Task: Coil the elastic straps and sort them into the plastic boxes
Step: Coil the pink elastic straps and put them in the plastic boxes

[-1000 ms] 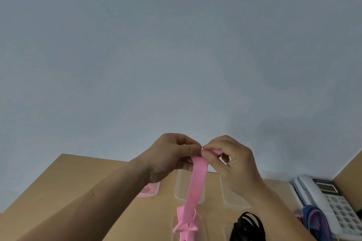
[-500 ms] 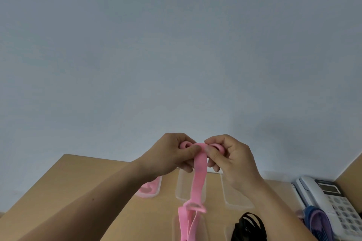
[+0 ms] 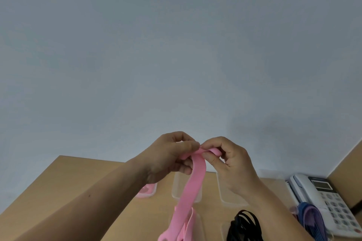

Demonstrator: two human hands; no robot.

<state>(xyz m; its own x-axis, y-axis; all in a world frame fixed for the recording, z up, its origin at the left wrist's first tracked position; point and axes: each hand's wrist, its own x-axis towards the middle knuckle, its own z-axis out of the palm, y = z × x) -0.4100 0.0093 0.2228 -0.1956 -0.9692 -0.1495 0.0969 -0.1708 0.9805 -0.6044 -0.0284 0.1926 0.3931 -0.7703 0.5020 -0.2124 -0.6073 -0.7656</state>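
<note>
A pink elastic strap [image 3: 193, 186] hangs from both my hands, raised above the wooden table [image 3: 78, 191]. My left hand [image 3: 170, 157] pinches its top end. My right hand [image 3: 227, 160] grips a small pink coil of it between thumb and fingers. The strap's loose lower part droops over a clear box [image 3: 197, 219] at the bottom edge. Clear plastic boxes stand in a row behind: one holding pink straps [image 3: 147, 191], a middle one [image 3: 177, 188] and a right one [image 3: 229, 195]. A bundle of black straps [image 3: 244, 225] lies in a box at the lower right.
A white desk telephone [image 3: 323, 199] stands at the right, against a wooden side panel [image 3: 346, 168]. Blue and purple straps [image 3: 311, 219] lie in front of it. A grey wall fills the upper view.
The coil at the strap's top has been turned further between my two hands, and the hanging part has shifted slightly. Both hands have stayed at about the same height.
</note>
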